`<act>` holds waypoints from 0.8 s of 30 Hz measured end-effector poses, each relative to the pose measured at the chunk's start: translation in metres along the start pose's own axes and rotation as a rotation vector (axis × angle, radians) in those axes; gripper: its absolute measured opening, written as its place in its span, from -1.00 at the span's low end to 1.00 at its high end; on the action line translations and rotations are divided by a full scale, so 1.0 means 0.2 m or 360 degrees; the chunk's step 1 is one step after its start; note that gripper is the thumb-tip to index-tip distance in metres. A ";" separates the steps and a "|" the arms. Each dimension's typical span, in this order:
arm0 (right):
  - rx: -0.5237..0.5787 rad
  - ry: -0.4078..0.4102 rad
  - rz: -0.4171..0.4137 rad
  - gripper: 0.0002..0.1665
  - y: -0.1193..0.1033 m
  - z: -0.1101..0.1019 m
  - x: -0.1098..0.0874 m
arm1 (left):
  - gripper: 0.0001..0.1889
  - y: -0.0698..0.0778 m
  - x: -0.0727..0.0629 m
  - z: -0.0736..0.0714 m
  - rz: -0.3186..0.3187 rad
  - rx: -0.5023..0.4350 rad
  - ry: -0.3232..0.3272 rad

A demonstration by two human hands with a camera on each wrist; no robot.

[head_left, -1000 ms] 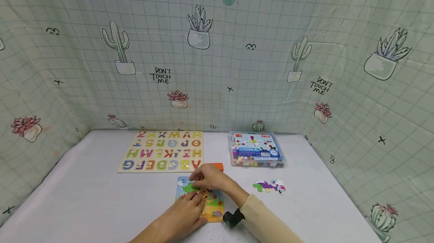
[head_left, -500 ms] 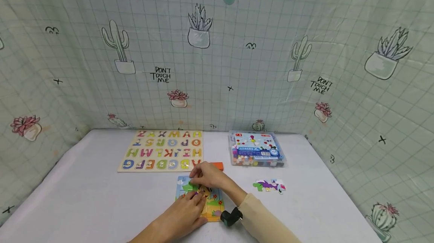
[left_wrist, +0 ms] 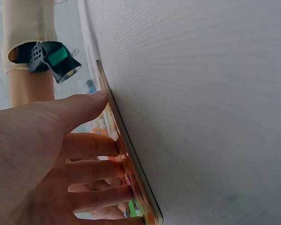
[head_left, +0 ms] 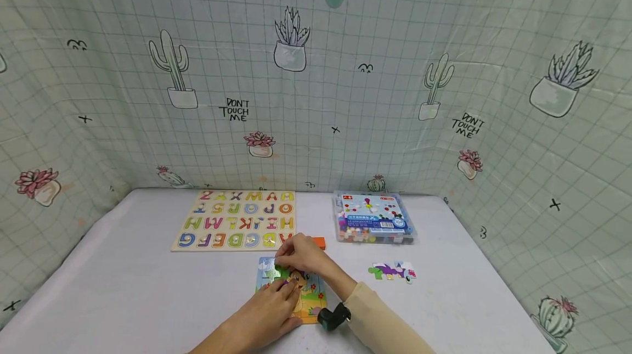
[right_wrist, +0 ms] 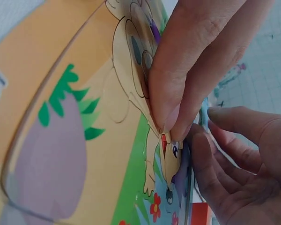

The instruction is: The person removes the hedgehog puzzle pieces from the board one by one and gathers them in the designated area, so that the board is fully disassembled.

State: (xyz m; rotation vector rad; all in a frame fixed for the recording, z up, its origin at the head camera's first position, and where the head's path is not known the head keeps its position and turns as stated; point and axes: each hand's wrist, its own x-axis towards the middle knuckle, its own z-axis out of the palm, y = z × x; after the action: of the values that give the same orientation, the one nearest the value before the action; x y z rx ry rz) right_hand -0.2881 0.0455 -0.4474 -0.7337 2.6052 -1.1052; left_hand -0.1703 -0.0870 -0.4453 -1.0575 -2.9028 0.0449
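Observation:
A colourful jigsaw puzzle [head_left: 314, 304] with a cartoon animal lies flat at the table's front middle. My left hand [head_left: 270, 309] rests on it from the left, with straight fingers [left_wrist: 91, 173] spread over its face in the left wrist view. Over the puzzle's upper part, my right hand [head_left: 302, 255] pinches a green puzzle piece [head_left: 280, 271] between thumb and fingertips; the piece looks slightly tilted. In the right wrist view, the left fingers [right_wrist: 178, 70] press near the animal's face, and the right hand's grip is mostly hidden behind the puzzle's surface.
Several joined puzzle pieces [head_left: 392, 271] lie to the right. Behind are a wooden alphabet board [head_left: 232, 229], an orange block [head_left: 319, 242] partly behind the right hand, and a clear plastic case [head_left: 375, 218] of coloured parts. A printed curtain [head_left: 316, 96] surrounds the white table [head_left: 123, 277].
My right hand has shifted slightly up and back, and the green piece under its fingertips has changed its tilt. The left hand stays in place on the puzzle.

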 end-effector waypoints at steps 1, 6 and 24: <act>0.0000 0.0005 0.0003 -0.88 0.00 0.00 0.00 | -0.39 0.00 0.00 0.00 0.0000 0.0000 -0.0001; 0.0029 -0.0005 -0.0009 -0.86 0.01 0.00 0.00 | -0.39 0.00 0.00 0.00 0.0004 -0.0003 -0.0009; 0.0365 -0.0100 0.0036 -0.83 0.02 -0.01 -0.01 | -0.40 0.00 0.00 0.00 0.0015 0.0010 0.0025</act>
State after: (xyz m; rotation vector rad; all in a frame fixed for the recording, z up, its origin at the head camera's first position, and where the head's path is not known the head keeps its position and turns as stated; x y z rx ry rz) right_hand -0.2880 0.0494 -0.4486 -0.6741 2.3772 -1.3231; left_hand -0.1704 -0.0880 -0.4444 -1.0662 -2.8819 0.0464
